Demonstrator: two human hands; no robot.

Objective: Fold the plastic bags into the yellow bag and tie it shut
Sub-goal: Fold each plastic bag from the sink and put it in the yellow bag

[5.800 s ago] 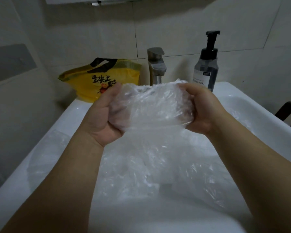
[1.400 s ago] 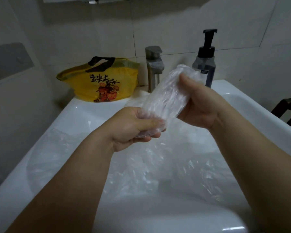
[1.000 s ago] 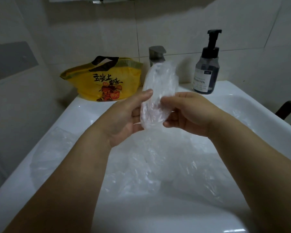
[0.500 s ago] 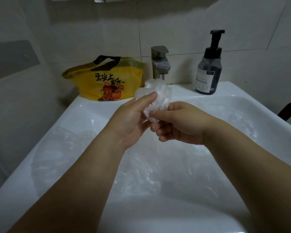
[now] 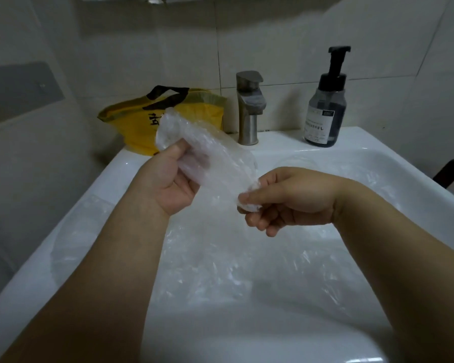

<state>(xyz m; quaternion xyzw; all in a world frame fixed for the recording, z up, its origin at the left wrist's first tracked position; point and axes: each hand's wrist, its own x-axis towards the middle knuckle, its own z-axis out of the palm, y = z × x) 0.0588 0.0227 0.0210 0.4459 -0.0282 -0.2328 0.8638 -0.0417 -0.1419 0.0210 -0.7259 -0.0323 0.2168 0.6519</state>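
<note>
Left hand (image 5: 168, 184) gripping upper end of folded clear bag (image 5: 215, 158), thumb pressing on film; right hand (image 5: 294, 195) pinching lower end between thumb and fingertip, both working in front of faucet (image 5: 248, 108)
Yellow bag (image 5: 134, 127) sitting just left of faucet, mouth sagging
Loose bags (image 5: 220, 271) lying in sink (image 5: 281, 142), in front of faucet, below hands
Risk, as judged: slick film springing open when one hand is letting go to open yellow bag; bundle slipping from narrow pinch, dropping among loose bags
</note>
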